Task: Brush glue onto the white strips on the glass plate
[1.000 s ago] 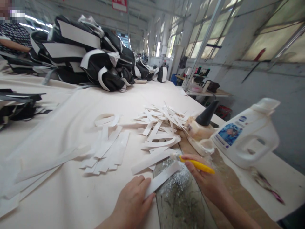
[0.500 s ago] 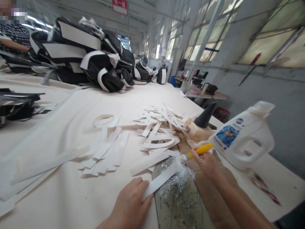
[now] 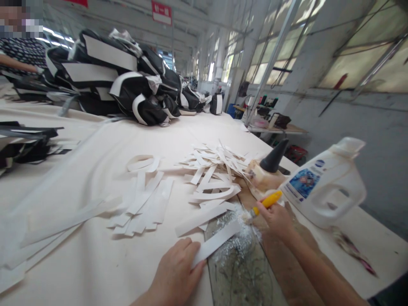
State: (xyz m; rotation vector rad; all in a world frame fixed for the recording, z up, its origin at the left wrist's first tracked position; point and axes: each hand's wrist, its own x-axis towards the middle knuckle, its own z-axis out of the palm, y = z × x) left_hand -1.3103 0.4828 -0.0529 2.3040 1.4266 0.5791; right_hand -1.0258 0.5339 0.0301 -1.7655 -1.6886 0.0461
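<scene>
Between the thumb and fingers of my left hand [image 3: 178, 267] is one end of a white strip [image 3: 219, 241]. Its far end lies over a grey board [image 3: 244, 278] smeared with white, glue-like stuff. My right hand [image 3: 279, 221] is closed on a yellow-handled paintbrush [image 3: 269, 199], whose bristles point down at the white smear, just beyond the strip's far end. Loose white strips [image 3: 208, 165] are heaped beyond the board. Another group of white strips [image 3: 143, 208] lies fanned out to the left. Brown cardboard [image 3: 280, 263] runs along the board's right side.
To the right stands a white jug [image 3: 331, 182] with a blue label, beside a bottle with a black cone nozzle [image 3: 274, 156]. A pink-handled tool [image 3: 357, 255] lies near the right edge. Black-and-white pieces [image 3: 127, 80] are piled at the back; a person [image 3: 22, 55] stands at far left.
The paintbrush has dipped slightly, its bristles now lower on the white smear. My left hand keeps its grip on the strip. The whole view has shifted a little.
</scene>
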